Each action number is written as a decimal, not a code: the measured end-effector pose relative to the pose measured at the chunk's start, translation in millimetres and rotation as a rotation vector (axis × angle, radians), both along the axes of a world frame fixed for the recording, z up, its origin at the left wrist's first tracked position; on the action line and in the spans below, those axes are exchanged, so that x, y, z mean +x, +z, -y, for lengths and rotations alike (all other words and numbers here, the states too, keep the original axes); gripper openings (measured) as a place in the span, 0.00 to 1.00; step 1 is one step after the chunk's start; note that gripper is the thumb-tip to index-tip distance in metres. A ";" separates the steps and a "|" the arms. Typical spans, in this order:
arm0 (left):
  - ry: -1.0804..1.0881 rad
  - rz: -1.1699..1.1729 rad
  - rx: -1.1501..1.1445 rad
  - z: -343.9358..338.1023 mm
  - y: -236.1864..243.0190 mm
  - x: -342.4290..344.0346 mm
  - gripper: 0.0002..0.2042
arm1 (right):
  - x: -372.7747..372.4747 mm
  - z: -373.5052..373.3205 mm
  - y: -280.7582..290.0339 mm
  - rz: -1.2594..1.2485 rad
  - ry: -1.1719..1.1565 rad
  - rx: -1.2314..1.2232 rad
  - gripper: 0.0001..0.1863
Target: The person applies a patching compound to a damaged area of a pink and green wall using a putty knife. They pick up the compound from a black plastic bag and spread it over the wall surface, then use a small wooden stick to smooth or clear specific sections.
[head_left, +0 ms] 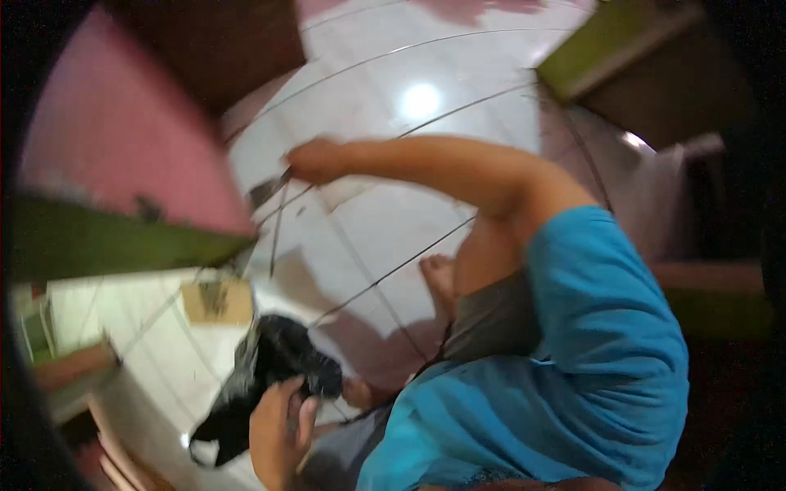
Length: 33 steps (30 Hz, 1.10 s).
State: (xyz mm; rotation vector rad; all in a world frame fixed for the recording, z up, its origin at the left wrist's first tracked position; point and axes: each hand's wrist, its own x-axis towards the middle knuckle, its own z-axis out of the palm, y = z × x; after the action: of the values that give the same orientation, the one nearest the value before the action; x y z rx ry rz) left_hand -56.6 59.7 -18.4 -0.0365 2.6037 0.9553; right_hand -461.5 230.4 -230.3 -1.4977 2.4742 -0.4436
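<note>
Black bag [274, 348] on the floor [385, 237], just beyond left hand [280, 434]; can't tell if gripped. Right hand [318, 160] clenched on dark tool [266, 192], near floor's wall-corner edge.

Bright blue short-sleeved shirt [573, 352] with folds, apparently grey shorts [498, 317]

Dark object [264, 193] blurred; inside of black bag [274, 348] hidden

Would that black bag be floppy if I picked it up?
The black bag is probably floppy, because it looks crumpled and folded. Its shiny patches suggest it may feel slippery. It might slump if pushed, as its outline looks loose.
</note>
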 end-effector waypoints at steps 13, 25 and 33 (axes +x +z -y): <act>-0.038 -0.066 0.018 -3.9 8.7 5.2 0.19 | 8.9 -8.7 -23.0 -0.003 -0.113 0.581 0.20; -0.066 -0.118 0.072 6.8 5.0 9.4 0.23 | 19.9 -82.3 -97.4 -0.012 -0.284 0.400 0.17; -0.073 -0.083 0.053 7.4 7.9 8.3 0.23 | 45.6 -35.3 -108.9 0.027 -0.250 0.274 0.15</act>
State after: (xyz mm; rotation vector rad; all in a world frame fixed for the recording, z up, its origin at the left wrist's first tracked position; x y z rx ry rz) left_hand -48.3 52.2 -10.5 0.1136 2.6332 1.0191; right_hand -415.9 265.7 -339.2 -1.0783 2.5845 -0.1538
